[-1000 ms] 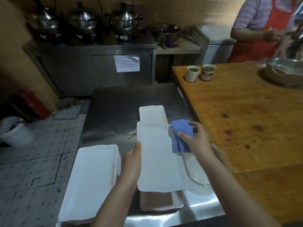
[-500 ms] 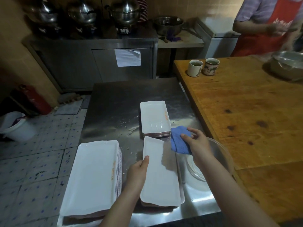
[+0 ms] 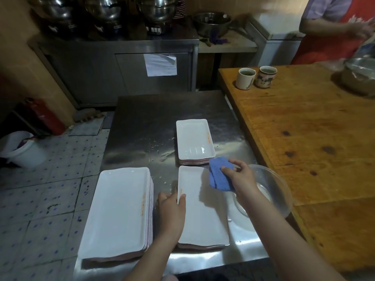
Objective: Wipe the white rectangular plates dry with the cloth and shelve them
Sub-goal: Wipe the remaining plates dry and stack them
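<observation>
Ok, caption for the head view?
Left hand grips a stacked white plate; right hand holds the blue cloth at its far corner.

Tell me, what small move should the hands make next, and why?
Probably press the blue cloth down and sweep it across the near plate: the right hand grips the cloth at that plate's far right corner, and the left hand holds its left edge.

place: commercial kitchen, restaurant back-of-house
far: steel counter cabinet carrying three big lidded steel pots; metal bowl to their right
near: stainless prep table holding stacks of white rectangular plates
right: big worn wooden worktable; person in red apron at its far end
left: tiled floor, red fire extinguisher
</observation>
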`<control>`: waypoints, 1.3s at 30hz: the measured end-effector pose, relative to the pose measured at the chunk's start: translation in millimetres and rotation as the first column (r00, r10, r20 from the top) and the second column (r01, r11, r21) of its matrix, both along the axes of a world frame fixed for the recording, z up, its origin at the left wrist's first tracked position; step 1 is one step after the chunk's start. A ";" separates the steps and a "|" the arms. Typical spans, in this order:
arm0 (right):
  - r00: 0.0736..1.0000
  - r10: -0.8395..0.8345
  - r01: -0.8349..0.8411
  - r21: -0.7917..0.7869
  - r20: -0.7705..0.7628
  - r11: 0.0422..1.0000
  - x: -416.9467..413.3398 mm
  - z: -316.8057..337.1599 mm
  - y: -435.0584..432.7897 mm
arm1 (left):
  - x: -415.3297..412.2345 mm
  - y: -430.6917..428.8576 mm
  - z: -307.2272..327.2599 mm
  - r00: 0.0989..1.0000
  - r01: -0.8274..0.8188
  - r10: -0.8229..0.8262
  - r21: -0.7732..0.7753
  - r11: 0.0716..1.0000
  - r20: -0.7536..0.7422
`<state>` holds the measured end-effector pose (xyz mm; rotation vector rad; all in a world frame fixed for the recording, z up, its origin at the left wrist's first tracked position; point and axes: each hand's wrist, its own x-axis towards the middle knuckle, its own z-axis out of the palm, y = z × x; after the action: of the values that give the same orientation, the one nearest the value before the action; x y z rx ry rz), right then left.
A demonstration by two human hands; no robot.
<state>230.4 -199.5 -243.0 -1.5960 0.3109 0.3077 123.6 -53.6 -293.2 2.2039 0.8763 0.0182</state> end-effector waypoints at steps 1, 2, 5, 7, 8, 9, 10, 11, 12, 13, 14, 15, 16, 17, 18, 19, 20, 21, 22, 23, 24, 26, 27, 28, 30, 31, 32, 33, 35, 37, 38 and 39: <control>1.000 0.002 -0.002 -0.002 -0.002 1.000 -0.2 -0.6 1.2 | 1.1 0.3 -3.3 1.000 0.006 -0.006 0.000 1.000 0.002; 1.000 0.003 -0.003 -0.006 -0.007 1.000 -0.4 -1.4 2.0 | 1.9 0.5 -6.6 1.000 0.006 -0.006 -0.020 1.000 0.000; 1.000 0.013 -0.013 -0.003 -0.013 1.000 -1.8 -1.7 4.5 | 2.0 2.0 -15.8 1.000 0.010 -0.011 -0.041 0.999 -0.028; 1.000 0.015 -0.015 0.002 -0.016 1.000 -2.1 -3.2 5.0 | 0.5 3.1 -19.6 0.999 0.018 -0.019 -0.043 0.999 -0.029; 1.000 0.015 -0.015 0.002 -0.019 1.000 -2.0 -3.8 4.8 | -0.2 3.4 -20.7 0.999 0.023 -0.024 -0.048 0.999 -0.024; 1.000 0.015 -0.015 0.004 -0.021 1.000 -2.1 -4.3 4.7 | -0.7 3.7 -21.7 0.999 0.030 -0.031 -0.052 0.998 -0.017; 1.000 0.015 -0.014 0.005 -0.022 1.000 -1.8 -4.7 4.8 | -0.8 4.0 -22.0 0.999 0.033 -0.034 -0.057 0.998 -0.014; 1.000 0.014 -0.014 0.007 -0.022 1.000 -1.6 -4.8 5.0 | -0.4 4.0 -22.4 0.999 0.032 -0.033 -0.064 0.997 -0.015; 1.000 0.013 -0.013 0.010 -0.024 1.000 -1.2 -4.8 5.5 | 0.8 3.9 -22.2 0.999 0.028 -0.030 -0.073 0.997 -0.023; 1.000 0.014 -0.014 0.016 -0.027 1.000 -0.9 -4.3 6.3 | 3.1 3.7 -22.5 0.999 0.021 -0.024 -0.069 0.997 -0.038; 0.999 0.017 -0.016 0.022 -0.032 1.000 -0.5 -3.8 7.2 | 6.6 3.6 -22.4 0.998 0.012 -0.014 -0.048 0.999 -0.062; 0.999 0.019 -0.018 0.025 -0.036 1.000 0.2 -3.9 7.9 | 10.2 3.5 -20.2 0.996 -0.001 0.000 -0.015 1.000 -0.085; 0.999 0.020 -0.019 0.026 -0.038 0.999 1.4 -3.8 8.4 | 14.7 3.0 -16.0 0.995 -0.022 0.022 0.006 1.000 -0.096; 0.999 0.022 -0.021 0.027 -0.038 0.999 3.2 -3.8 8.9 | 20.1 2.5 -9.9 0.995 -0.041 0.042 0.013 0.999 -0.091; 0.999 0.023 -0.022 0.029 -0.038 0.999 5.4 -3.2 9.6 | 26.7 1.9 -2.6 0.996 -0.051 0.052 0.013 0.999 -0.073; 0.999 0.023 -0.022 0.030 -0.038 0.999 8.3 -2.4 10.7 | 35.0 1.3 5.7 0.997 -0.053 0.054 0.012 0.999 -0.050; 0.999 0.020 -0.019 0.029 -0.039 0.999 11.7 -1.7 12.2 | 44.5 1.3 14.9 0.998 -0.057 0.057 0.004 0.998 -0.033; 0.999 0.016 -0.015 0.027 -0.035 1.000 15.7 -1.1 13.9 | 56.6 2.5 22.2 0.997 -0.071 0.071 -0.022 0.997 -0.004; 0.999 0.009 -0.008 0.027 -0.031 1.000 19.9 -0.2 15.7 | 70.7 5.4 27.6 0.995 -0.094 0.096 -0.064 0.994 0.031; 1.000 0.003 -0.002 0.030 -0.028 1.000 24.3 0.2 17.5 | 85.5 9.6 30.9 0.990 -0.114 0.122 -0.106 0.988 0.066; 1.000 -0.002 0.003 0.035 -0.026 0.999 29.2 0.8 19.1 | 101.2 15.0 31.6 0.987 -0.122 0.135 -0.137 0.983 0.093; 1.000 -0.009 0.010 0.039 -0.027 0.999 38.4 2.2 22.1 | 130.5 28.5 29.8 0.987 -0.106 0.125 -0.185 0.977 0.096; 1.000 -0.013 0.014 0.039 -0.025 0.999 43.4 2.7 24.0 | 144.1 36.3 28.6 0.989 -0.093 0.114 -0.203 0.975 0.093; 1.000 -0.016 0.016 0.037 -0.024 0.999 48.6 3.7 26.2 | 156.5 44.5 26.7 0.989 -0.089 0.111 -0.212 0.973 0.093; 0.999 -0.016 0.017 0.024 -0.029 1.000 59.2 4.2 31.9 | 176.2 58.9 21.8 0.989 -0.099 0.119 -0.194 0.976 0.092; 0.999 -0.017 0.018 0.022 -0.032 1.000 65.3 3.8 35.3 | 184.8 64.6 18.1 0.990 -0.101 0.116 -0.178 0.979 0.080; 0.999 -0.018 0.019 0.022 -0.034 1.000 71.4 3.4 38.8 | 192.8 69.0 13.9 0.993 -0.098 0.108 -0.168 0.981 0.054; 0.999 -0.015 0.016 0.019 -0.035 1.000 77.3 2.4 41.8 | 199.8 71.8 9.7 0.995 -0.095 0.100 -0.166 0.982 0.022; 0.999 -0.007 0.007 0.005 -0.036 1.000 88.5 0.1 47.8 | 213.0 75.6 0.0 0.996 -0.085 0.080 -0.192 0.978 -0.038; 0.999 -0.009 0.009 -0.005 -0.040 1.000 96.8 -3.5 53.7 | 221.6 76.5 -5.0 0.996 -0.065 0.050 -0.216 0.974 -0.077; 0.999 -0.010 0.009 -0.012 -0.042 1.000 99.8 -5.1 56.2 | 224.7 76.9 -6.2 0.996 -0.055 0.038 -0.219 0.974 -0.081; 0.999 -0.008 0.007 -0.024 -0.052 1.000 103.1 -8.4 58.6 | 228.2 77.5 -8.0 0.996 -0.050 0.032 -0.210 0.976 -0.087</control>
<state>333.5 -140.9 -251.4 -1.6116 0.3620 0.3411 351.8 23.9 -301.1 1.9993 0.9250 -0.1428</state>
